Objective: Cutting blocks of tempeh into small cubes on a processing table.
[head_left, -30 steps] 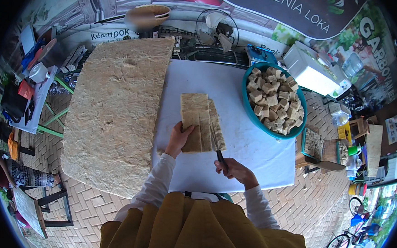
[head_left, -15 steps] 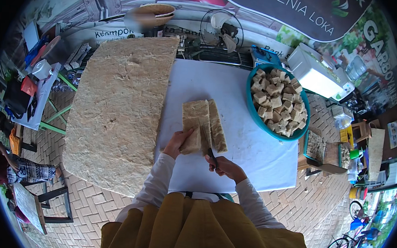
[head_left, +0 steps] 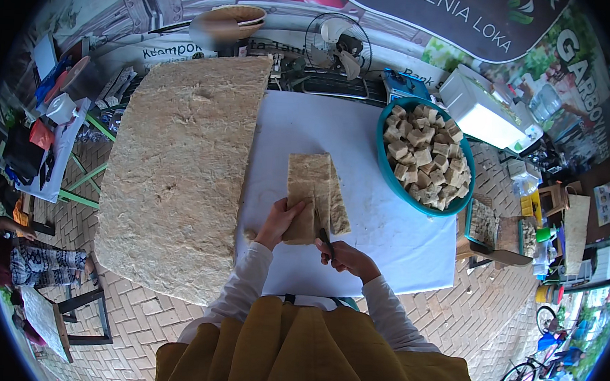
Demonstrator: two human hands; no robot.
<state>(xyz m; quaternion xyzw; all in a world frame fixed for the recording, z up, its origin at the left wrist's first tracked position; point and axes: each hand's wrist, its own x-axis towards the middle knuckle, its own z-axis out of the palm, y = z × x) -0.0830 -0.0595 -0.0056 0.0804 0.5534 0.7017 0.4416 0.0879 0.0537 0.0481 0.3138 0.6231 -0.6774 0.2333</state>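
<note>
On the white-covered table lies a tan, fibrous rectangular block, rough like rockwool. My left hand grips its near left edge, thumb and fingers pressing on it. My right hand is closed around the dark handle of a knife. The thin blade reaches into the block near its right side, at the near end; part of it is hidden. Along the right side of the block rests a narrow tan strip, partly covered by the block.
A huge tan slab fills the left side. At the far right of the white cloth stands a teal basin heaped with tan cubes. Behind are a fan and a blue device. Another person is at far left.
The block has shifted right against the strip, partly covering it, and my left hand has moved right with it. My right hand with the knife stays almost in place.
</note>
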